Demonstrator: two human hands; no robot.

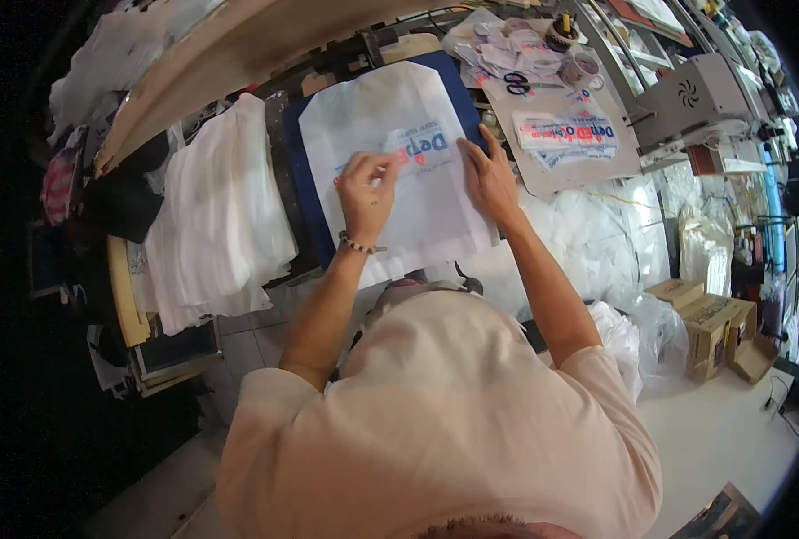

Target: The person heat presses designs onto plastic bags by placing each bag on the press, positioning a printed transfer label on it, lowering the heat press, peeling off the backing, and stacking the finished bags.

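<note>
A white cloth-like piece (399, 216) with slanted upper corners lies on a dark blue board (293, 162). On it sits a patch of blue and red lettering (428, 144), upside down to me. Over the cloth, just left of the lettering, my left hand (366, 193) is closed, thumb and fingertips together. What it pinches, if anything, I cannot make out. Resting along the cloth's right edge, my right hand (493, 184) is open, its fingers stretched out.
A stack of white cloth pieces (224, 207) lies at left. At right, a board (543, 180) holds printed slips (568, 135) and scissors (527, 84). Beyond it stands a grey machine (700, 101). Clear plastic and cardboard boxes (718, 323) are at the lower right.
</note>
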